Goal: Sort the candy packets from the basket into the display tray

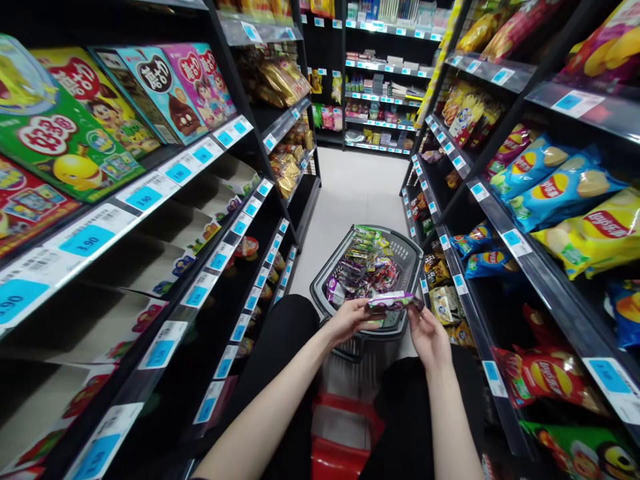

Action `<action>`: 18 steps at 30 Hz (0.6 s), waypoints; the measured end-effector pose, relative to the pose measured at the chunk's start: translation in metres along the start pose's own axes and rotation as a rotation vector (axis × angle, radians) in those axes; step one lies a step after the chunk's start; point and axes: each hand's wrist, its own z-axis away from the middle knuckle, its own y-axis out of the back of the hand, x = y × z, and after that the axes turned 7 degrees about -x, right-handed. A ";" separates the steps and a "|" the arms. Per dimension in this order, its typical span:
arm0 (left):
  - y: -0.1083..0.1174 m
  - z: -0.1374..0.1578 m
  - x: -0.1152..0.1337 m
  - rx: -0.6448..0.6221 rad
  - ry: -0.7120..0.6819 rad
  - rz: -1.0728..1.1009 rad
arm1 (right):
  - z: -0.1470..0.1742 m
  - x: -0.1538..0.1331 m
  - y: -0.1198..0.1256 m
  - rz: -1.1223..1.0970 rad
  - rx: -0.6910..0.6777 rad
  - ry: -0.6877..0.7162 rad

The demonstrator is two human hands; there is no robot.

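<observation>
Between my two hands is a slim purple-and-white snack packet (393,301), held level over the near part of a dark grey shopping basket (325,267). My left hand (353,317) grips the packet's left end with the fingers closed. At its right end, my right hand (427,332) pinches the wrapper between thumb and fingers. Inside the basket lie several small snack packets (367,257) in green, purple and red wrappers, heaped toward the left and middle. The basket stands on the floor in front of my knees.
Shelves with boxed snacks (75,153) and grey cartons rise on the left. Chip bags (555,190) fill shelves on the right. A red stool (333,460) is beneath me. The pale floor (350,187) runs ahead to a back shelf (385,67).
</observation>
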 end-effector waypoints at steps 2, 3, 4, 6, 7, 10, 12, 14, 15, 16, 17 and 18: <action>0.002 -0.002 -0.003 0.096 0.019 -0.213 | -0.002 0.005 0.004 0.192 0.063 -0.006; 0.003 -0.003 -0.005 0.147 0.026 -0.295 | -0.004 0.008 0.007 0.303 0.098 -0.024; 0.005 -0.004 -0.006 0.195 0.027 -0.354 | -0.005 0.010 0.010 0.407 0.128 -0.045; 0.009 -0.005 -0.006 0.273 0.007 -0.421 | -0.008 0.015 0.018 0.556 0.167 -0.063; 0.011 -0.005 -0.006 0.306 -0.007 -0.454 | -0.010 0.016 0.021 0.593 0.176 -0.060; 0.014 -0.006 -0.003 0.363 -0.027 -0.524 | -0.013 0.018 0.027 0.642 0.183 -0.049; 0.015 -0.007 -0.002 0.370 -0.013 -0.535 | -0.015 0.018 0.028 0.654 0.176 -0.050; 0.016 -0.007 -0.002 0.365 0.008 -0.527 | -0.015 0.017 0.025 0.668 0.160 -0.043; 0.016 -0.007 -0.002 0.359 0.018 -0.517 | -0.015 0.016 0.024 0.680 0.150 -0.032; 0.016 -0.007 -0.002 0.350 0.030 -0.504 | -0.015 0.016 0.023 0.696 0.141 -0.018; 0.016 -0.006 -0.001 0.339 0.043 -0.486 | -0.014 0.015 0.021 0.713 0.134 -0.003; 0.016 -0.005 0.000 0.323 0.059 -0.463 | -0.013 0.014 0.020 0.729 0.128 0.012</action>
